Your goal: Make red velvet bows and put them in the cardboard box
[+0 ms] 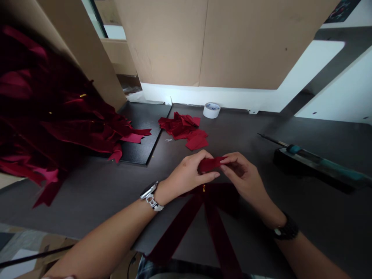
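Between my two hands is a short piece of red ribbon [210, 164]. My left hand [196, 169] grips its left part with fingers and thumb, while my right hand [240, 170] pinches its right end. Just below them a dark red velvet bow [222, 193] lies on the table, its two long tails running toward me. A small gold piece [204, 188] shows at the bow's middle. My left hand hides part of the bow. Beyond my hands lies a loose pile of cut red ribbon pieces [184, 128].
A heap of dark red bows [72, 120] fills the left side, partly over a black board [142, 139]. A roll of white tape [212, 110] stands at the back. On the right, a teal and black tool with a thin metal tip [316, 159] rests on the dark table [247, 130].
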{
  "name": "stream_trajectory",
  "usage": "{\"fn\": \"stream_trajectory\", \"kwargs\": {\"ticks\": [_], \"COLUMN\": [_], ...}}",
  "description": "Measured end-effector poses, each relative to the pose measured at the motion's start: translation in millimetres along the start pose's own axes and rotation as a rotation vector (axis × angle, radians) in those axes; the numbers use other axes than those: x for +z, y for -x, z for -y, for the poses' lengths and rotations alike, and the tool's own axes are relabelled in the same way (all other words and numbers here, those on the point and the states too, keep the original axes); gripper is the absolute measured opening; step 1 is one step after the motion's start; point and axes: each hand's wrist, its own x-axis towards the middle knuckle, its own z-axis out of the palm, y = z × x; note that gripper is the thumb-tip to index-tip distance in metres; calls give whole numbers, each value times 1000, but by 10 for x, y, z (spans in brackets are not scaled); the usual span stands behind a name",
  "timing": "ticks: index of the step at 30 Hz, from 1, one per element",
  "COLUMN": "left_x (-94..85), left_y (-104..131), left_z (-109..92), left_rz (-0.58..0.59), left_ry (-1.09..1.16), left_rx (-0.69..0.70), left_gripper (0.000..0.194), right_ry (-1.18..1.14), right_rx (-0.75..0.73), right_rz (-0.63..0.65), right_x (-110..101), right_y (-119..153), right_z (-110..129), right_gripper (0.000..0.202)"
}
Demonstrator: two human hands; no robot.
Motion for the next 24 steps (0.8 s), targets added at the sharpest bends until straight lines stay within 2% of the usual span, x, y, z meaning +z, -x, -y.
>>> {"fn": "stream_trajectory", "kwargs": {"ticks": [4,9,15,17,21,24], "left_x": [-7,-25,-19,-19,-20,-19], "left_y": [-13,2,34,33,28,30], "left_z": [5,-1,-14,-17,-23,-34], "left_rz": [-23,-84,-150,-182,-228,-236], "left_ry": [5,-119,-226,-241,-233,-210], "left_rx": [55,144,211,234,265,263], "left_gripper": [6,7,9,9,10,8], "right_ry": [13,-47,20,21,0,-89], "right_rx": [-22,-25,-63,-64,-5,107], "right_rz": [41,93,-43,-38,11,37], "right_x": [-11,-10,-26,-38,-44,-28], "right_y": [-4,-25,-15,-16,-26,-30], "right_z": [31,50,127,153,148,125], "right_gripper": [9,18,14,12,8,9]}}
